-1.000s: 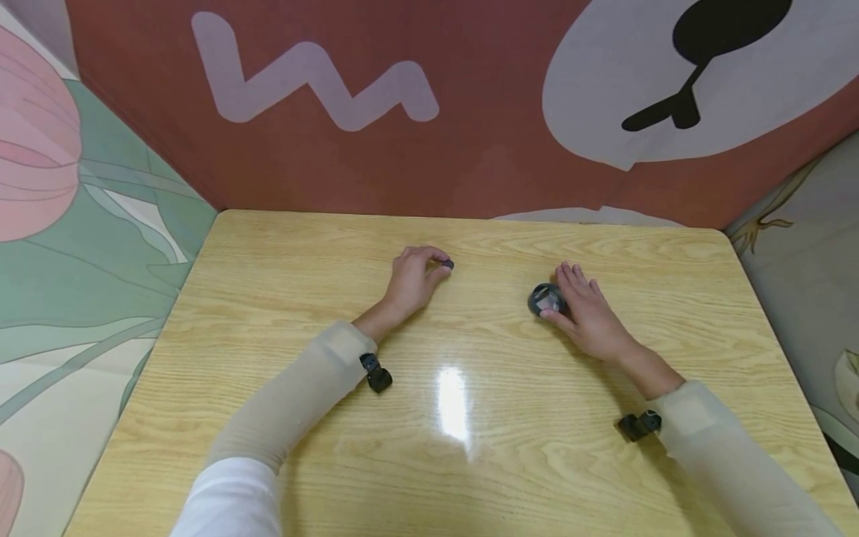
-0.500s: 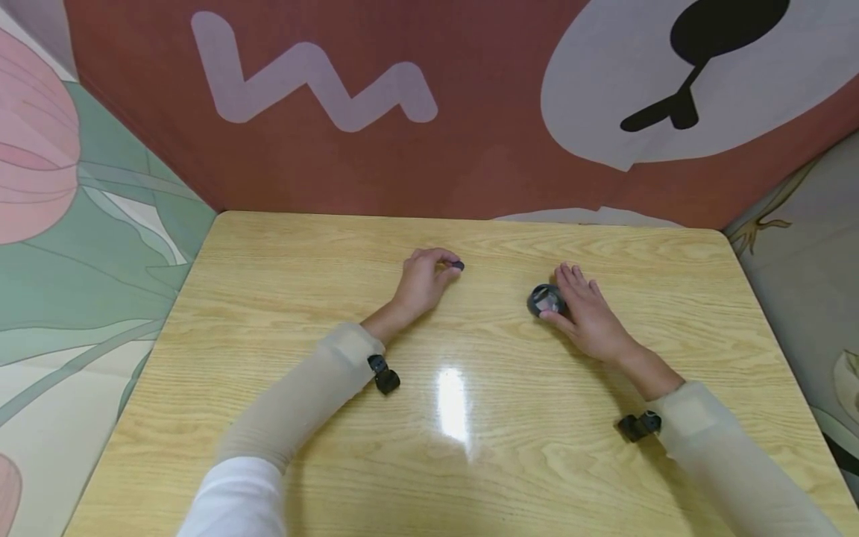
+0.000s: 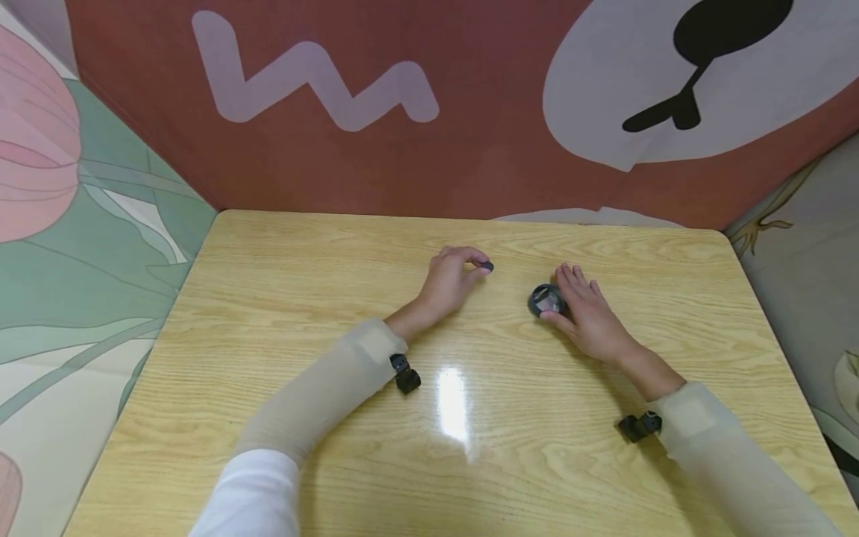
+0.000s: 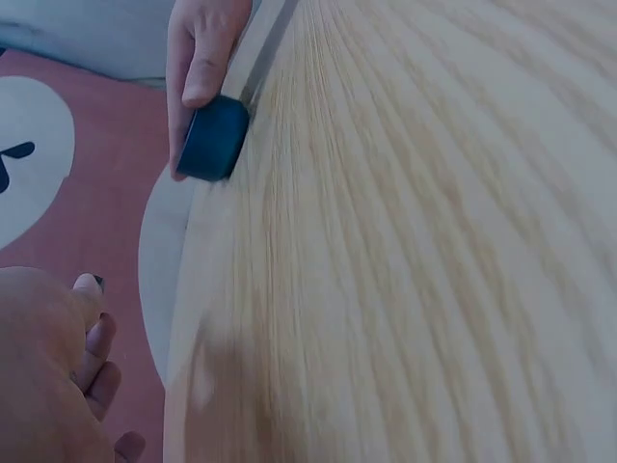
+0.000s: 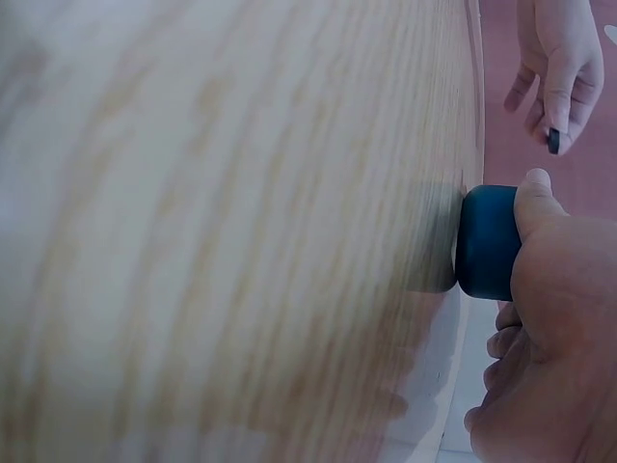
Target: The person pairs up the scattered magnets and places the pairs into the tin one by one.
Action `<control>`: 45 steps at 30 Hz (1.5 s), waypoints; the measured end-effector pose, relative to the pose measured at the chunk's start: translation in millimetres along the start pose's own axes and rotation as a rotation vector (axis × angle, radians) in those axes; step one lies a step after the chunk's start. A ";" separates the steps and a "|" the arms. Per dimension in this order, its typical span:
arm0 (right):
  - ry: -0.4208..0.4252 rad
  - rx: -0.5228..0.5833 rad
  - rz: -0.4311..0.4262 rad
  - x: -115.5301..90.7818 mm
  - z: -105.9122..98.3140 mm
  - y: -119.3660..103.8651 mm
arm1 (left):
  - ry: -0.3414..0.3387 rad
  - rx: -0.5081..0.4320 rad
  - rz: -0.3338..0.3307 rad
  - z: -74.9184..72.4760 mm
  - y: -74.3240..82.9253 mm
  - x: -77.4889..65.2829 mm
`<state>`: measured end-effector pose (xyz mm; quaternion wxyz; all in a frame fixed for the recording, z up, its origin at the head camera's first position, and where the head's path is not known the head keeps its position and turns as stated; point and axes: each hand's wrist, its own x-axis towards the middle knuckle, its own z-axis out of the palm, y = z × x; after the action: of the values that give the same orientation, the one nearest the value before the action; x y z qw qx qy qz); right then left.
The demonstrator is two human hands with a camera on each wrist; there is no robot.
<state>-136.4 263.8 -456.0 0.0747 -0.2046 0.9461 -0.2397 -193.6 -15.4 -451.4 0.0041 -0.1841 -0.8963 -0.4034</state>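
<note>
My left hand (image 3: 448, 282) pinches a small dark piece (image 3: 488, 266) between thumb and fingertips, held above the table's far part. Its exact kind is too small to tell; in the right wrist view the dark piece (image 5: 553, 142) sticks out past the fingertips. A round dark teal case (image 3: 546, 300) with a pale, shiny recess in its top sits on the table. My right hand (image 3: 593, 319) holds the case from its right side, thumb on the near side, fingers stretched beyond the far side. The left wrist view shows the case (image 4: 214, 140) with its flat underside near the tabletop.
The wood-grain table (image 3: 376, 462) reaches back to a red patterned wall covering (image 3: 403, 171). Patterned cloth also hangs to the left and right. Small black cameras (image 3: 406, 375) sit on both wrists. A bright glare spot lies mid-table.
My left hand has moved to the right with the small dark piece, closer to the case. The right hand and the case have stayed in place.
</note>
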 end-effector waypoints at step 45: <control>0.013 0.003 -0.031 1.8 0.2 4.1 | -0.176 0.079 0.173 66.9 48.2 9.9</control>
<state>-139.4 266.3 -458.3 0.0652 -0.2175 0.9430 -0.2433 -177.3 65.6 -460.2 -0.0322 -0.2951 -0.8892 -0.3482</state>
